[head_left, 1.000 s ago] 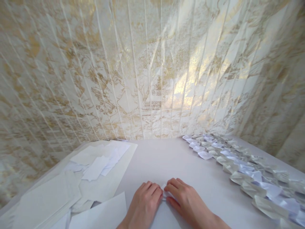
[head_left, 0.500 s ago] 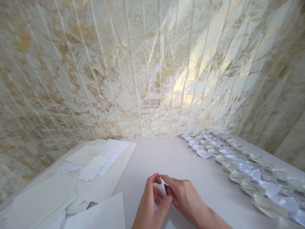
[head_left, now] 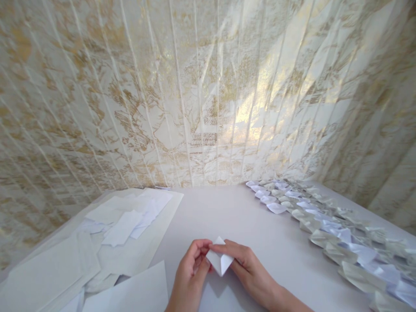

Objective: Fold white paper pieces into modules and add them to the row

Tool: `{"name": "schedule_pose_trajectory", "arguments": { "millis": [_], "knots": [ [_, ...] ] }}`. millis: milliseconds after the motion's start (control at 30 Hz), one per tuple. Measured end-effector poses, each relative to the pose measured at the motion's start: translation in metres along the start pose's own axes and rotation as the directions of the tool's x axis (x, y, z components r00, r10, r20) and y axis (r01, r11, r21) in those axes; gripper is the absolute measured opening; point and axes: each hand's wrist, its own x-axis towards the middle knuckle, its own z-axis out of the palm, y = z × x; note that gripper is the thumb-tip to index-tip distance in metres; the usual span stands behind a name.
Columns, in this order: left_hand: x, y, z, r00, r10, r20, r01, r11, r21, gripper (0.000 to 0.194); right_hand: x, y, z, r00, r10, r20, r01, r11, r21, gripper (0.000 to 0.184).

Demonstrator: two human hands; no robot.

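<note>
- White paper, folded small, took centre stage: the folded piece [head_left: 217, 261] sat between both hands, low in the middle of the view over the pale tabletop [head_left: 208, 212], one point aimed toward the wearer and two facets meeting along a seam.
- Over on its left side, the left hand [head_left: 191, 274] was closed in a light pinch, fingers curled and the thumb tight against the paper's edge.
- And the right hand [head_left: 251, 265] had its own close hold, one digit stretched flat across the upper face; what its other fingers gripped underneath, nobody could tell from here.
- Shaping the folds looked like the step in hand, with the facets apparently being lined up or creased.
- Next move, by the look of it, called for a steady left pinch and firm right-hand pressure along the seam, without crushing that point.
- Off to the left lay loose paper slips [head_left: 121, 229] and a plain white sheet [head_left: 131, 291]; along the right ran rows of folded paper units [head_left: 365, 255].
</note>
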Motion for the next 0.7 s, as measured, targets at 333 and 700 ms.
{"name": "schedule_pose_trajectory", "arguments": {
  "millis": [333,700],
  "knots": [
    [0.001,-0.005,0.001,0.998,0.045,-0.037,-0.042,0.997,0.066,0.04,-0.004,-0.003,-0.005,0.987,-0.085,0.137,0.12,0.956,-0.268,0.054],
    [0.0,0.0,-0.005,0.978,0.196,0.074,-0.208,0.868,0.451,0.019,0.005,0.0,-0.002,0.984,0.071,-0.165,-0.066,0.997,0.035,0.033]
  ]
}}
